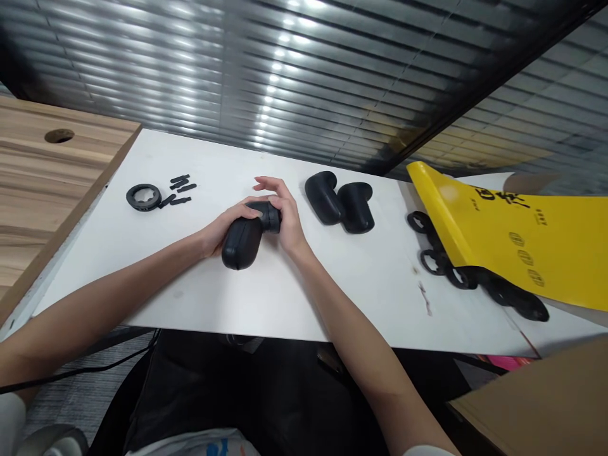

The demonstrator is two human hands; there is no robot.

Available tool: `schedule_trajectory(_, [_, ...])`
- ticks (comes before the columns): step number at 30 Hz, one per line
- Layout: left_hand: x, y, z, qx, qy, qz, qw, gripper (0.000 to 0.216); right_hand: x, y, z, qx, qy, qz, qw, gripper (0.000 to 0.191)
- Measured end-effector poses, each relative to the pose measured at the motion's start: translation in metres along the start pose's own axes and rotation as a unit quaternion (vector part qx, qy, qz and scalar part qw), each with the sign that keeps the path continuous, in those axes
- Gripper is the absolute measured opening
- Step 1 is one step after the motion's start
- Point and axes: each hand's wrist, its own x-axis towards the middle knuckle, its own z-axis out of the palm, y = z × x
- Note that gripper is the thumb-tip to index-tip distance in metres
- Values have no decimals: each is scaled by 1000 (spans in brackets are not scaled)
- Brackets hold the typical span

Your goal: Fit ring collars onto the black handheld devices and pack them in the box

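Both hands hold one black bent, grip-shaped piece (242, 244) just above the white table. My left hand (228, 223) wraps around its upper body, with the thumb pressed on top. At its right end is a round collar-like part (270, 218). Around this collar my right hand (287, 215) is closed with its thumb, while a finger sticks out to the left. Two similar black bent pieces (323, 197) lie side by side on the table to the right. To the left lie a black ring (143, 197) with inner notches and several short black strips (180, 184).
The white table (285, 304) meets a blind-covered glass wall (228, 76) behind. A yellow bag (513, 234) covers part of several black rings and pieces (433, 261) on the right. A wood-grain board (57, 183) borders the left; a cardboard box (546, 392) stands lower right.
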Motion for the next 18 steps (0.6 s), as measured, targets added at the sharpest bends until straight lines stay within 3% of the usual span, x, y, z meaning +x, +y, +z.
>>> schedule_trajectory(4, [0, -5, 1, 11, 6, 34, 999, 31, 2, -3, -6, -17, -12, -3, 1000, 34])
schedule_trajectory(10, [-5, -2, 6, 50, 4, 33, 998, 36, -1, -7, 2, 80, -72, 21, 994, 43])
schedule_trajectory(18, [-5, 3, 2, 78, -25, -14, 997, 49, -3, -3, -1, 126, -88, -14, 988, 45])
